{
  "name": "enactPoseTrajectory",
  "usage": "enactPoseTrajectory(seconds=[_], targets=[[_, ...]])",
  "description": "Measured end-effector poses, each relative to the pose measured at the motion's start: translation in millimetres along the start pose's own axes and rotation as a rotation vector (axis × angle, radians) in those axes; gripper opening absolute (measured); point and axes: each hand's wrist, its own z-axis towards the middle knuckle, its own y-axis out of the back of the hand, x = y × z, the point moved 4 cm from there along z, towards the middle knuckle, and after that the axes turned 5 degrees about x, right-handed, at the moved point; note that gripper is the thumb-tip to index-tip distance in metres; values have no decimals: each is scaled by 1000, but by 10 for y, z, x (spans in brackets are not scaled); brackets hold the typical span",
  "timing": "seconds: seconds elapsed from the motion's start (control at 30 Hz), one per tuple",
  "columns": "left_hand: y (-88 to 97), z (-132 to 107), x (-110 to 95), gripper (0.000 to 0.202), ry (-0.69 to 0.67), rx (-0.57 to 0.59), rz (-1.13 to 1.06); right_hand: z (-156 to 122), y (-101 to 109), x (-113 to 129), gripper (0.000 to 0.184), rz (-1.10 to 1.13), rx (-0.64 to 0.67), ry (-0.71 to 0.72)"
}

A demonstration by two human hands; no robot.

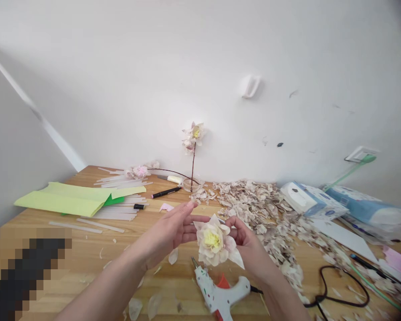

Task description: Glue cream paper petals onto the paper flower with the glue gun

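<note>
Bloom [214, 243] faces camera, long axis slanting down to right.

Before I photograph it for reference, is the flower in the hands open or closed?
The flower is open: pale petals spread around an exposed yellow centre.

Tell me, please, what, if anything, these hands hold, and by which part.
A cream flower, held between left hand and right hand, apparently from behind; the exact grip is hidden.
</note>
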Motion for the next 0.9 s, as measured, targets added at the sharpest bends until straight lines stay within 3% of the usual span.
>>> enactPoseTrajectory(seconds=[0.23, 0.4, 0.6, 0.73, 0.9], targets=[[25, -29, -48, 40, -3, -36, 2, -4, -19, 5, 37, 12, -25, 12], [48, -38, -81, 41, -17, -48, 48, -30, -12, 24, 31, 11, 77, 40], [150, -60, -274, 30, -188, -22, -72, -55, -26, 10, 31, -2, 44, 25], [344, -78, -382, 17, -294, -173, -89, -64, -57, 32, 35, -59, -14, 29], [587, -251, -521, 16, -375, -305, 154, -150, -88, -67, 35, -113, -3, -37]])
